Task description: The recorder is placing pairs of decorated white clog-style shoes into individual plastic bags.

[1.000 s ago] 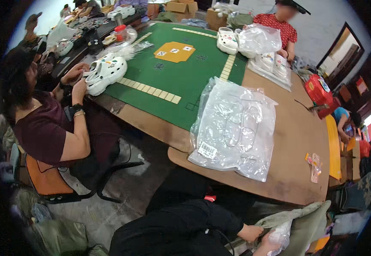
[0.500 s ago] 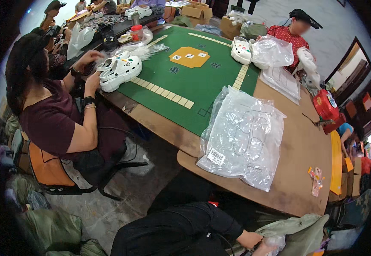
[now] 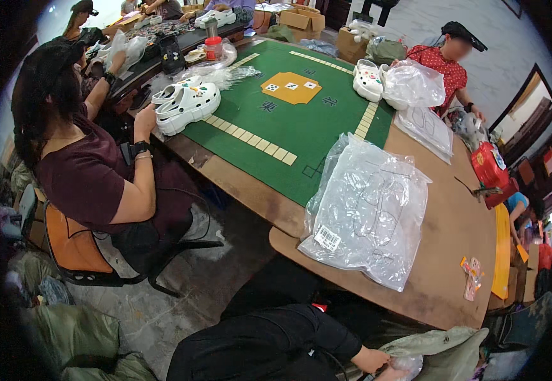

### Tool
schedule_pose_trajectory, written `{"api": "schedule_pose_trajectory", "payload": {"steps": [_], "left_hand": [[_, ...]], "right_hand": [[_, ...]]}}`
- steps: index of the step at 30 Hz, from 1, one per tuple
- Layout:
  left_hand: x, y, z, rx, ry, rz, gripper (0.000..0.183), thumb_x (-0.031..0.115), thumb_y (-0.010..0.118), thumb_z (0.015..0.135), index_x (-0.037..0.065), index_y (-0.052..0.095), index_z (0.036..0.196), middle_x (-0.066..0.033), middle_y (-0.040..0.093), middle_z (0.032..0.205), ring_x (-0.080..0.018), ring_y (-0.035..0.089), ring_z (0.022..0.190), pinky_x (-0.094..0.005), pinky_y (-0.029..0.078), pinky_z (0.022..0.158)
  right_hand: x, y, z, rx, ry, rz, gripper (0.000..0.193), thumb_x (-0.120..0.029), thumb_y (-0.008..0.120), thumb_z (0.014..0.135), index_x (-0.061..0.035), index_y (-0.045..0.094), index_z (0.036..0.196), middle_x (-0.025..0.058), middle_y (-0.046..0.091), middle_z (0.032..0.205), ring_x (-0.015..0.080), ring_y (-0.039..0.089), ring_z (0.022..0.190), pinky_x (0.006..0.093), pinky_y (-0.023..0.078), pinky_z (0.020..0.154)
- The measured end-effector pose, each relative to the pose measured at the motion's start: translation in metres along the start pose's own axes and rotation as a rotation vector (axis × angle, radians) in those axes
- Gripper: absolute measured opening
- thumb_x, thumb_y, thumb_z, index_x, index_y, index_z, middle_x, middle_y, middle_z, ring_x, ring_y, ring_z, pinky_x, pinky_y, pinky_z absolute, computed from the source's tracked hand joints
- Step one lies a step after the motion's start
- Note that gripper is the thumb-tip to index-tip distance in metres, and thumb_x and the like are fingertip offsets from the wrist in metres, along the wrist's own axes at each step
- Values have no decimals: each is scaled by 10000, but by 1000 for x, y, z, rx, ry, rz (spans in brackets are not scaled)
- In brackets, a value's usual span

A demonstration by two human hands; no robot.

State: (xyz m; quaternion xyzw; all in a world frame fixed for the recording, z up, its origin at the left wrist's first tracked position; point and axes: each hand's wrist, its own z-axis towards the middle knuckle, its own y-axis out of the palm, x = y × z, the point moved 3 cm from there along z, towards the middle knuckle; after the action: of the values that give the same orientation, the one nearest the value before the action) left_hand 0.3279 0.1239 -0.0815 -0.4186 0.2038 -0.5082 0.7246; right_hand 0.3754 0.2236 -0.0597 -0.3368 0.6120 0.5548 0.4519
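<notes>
Low at the right, my left hand (image 3: 371,360) reaches out of a black sleeve to the mouth of a grey-green sack (image 3: 425,343). Its fingers are bent against a bundle of clear plastic (image 3: 408,364) in that opening. My right hand (image 3: 390,374) is close beside it, cut off by the lower edge, closed on the same plastic. What the bundle contains cannot be made out. Above my hands, on the brown table (image 3: 444,254), lies a large clear plastic bag (image 3: 368,213) with a barcode label and shoe-shaped outlines.
A small pink-orange packet (image 3: 472,278) lies near the table's right edge. White clogs (image 3: 188,106) stand on the green mat (image 3: 257,136) by a seated co-worker (image 3: 92,165). Across the table are another person (image 3: 444,70) and more white clogs (image 3: 368,80). Green sacks (image 3: 82,336) fill the lower left.
My hands have shifted slightly down at the sack. The left co-worker has raised one hand from the clogs toward a plastic bag farther back. The far person's arm now reaches toward the red bag.
</notes>
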Motion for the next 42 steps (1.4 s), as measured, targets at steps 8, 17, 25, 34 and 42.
{"api": "schedule_pose_trajectory", "payload": {"steps": [8, 17, 25, 34, 42], "left_hand": [[2, -34, 5, -114, -348, -428, 238, 273, 543, 802, 71, 666, 831, -161, 612, 852, -372, 537, 855, -525, 361, 806], [1, -2, 0, -40, 126, 151, 175, 244, 552, 730, 129, 679, 763, -29, 619, 738, -237, 558, 700, -398, 363, 729], [5, 35, 29, -241, -33, 34, 174, 209, 585, 700, 80, 664, 786, -76, 628, 822, -272, 576, 784, -421, 409, 743], [4, -200, -135, -354, -463, -156, 212, 146, 543, 743, 32, 624, 903, -94, 627, 821, -284, 571, 808, -388, 438, 709], [-14, -349, -196, -80, -976, -522, 296, 248, 498, 871, 22, 553, 1054, -146, 583, 1009, -300, 566, 909, -350, 437, 794]], "right_hand": [[-18, 27, -14, -112, -143, -179, 472, -239, 476, 837, 9, 387, 1229, 146, 424, 1240, 261, 402, 1128, 418, 381, 914], [-44, 75, -43, -256, -297, -375, 455, -198, 480, 842, 18, 382, 1230, 145, 420, 1246, 254, 393, 1145, 405, 359, 937], [-71, 119, -86, -337, -422, -532, 440, -162, 484, 847, 25, 378, 1231, 144, 417, 1252, 247, 385, 1160, 394, 341, 958], [-53, 253, -151, -1121, -486, -682, 404, -74, 511, 820, 5, 430, 1208, 166, 346, 1333, 300, 321, 1236, 366, 242, 1010], [12, 280, -165, -1153, -762, -1019, 495, -297, 527, 826, -78, 411, 1255, 128, 354, 1333, 364, 304, 1223, 502, 207, 1001]]}}
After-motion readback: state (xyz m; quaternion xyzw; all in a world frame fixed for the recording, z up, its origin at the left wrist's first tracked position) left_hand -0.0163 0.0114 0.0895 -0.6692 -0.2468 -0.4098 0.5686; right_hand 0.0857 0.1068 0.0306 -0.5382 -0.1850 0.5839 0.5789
